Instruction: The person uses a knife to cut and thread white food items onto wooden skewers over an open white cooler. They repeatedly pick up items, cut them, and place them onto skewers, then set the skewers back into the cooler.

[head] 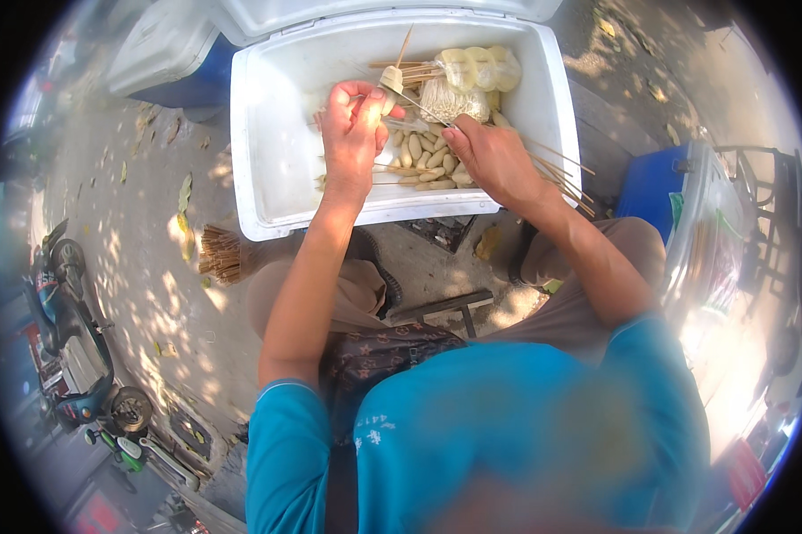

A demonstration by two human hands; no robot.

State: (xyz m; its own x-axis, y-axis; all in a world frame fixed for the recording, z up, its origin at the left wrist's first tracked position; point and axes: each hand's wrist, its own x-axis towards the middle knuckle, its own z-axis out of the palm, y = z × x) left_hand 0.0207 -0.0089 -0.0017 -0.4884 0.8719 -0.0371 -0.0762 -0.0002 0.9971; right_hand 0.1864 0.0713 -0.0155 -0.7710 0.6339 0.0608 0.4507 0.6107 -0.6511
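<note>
Over the white cooler box (287, 200), my left hand (357, 127) holds a pale food piece (391, 79) on an upright wooden skewer (404, 47). My right hand (491, 153) grips a thin metal blade (422, 109), whose far end reaches the food piece at my left fingers. Inside the box, beneath my hands, lie many pale oval food pieces (433, 153), a bundle of enoki mushrooms (451, 100) and skewered pale round slices (478, 68) in clear plastic. Several wooden skewers (561, 177) stick out over the box's right edge, beside my right wrist.
A bundle of wooden sticks (221, 255) stands on the ground at the left. Blue and white cooler boxes stand at the upper left (194, 70) and at the right (651, 180). A small dark stool or stand (444, 305) is between my legs. A scooter (80, 354) is parked far left.
</note>
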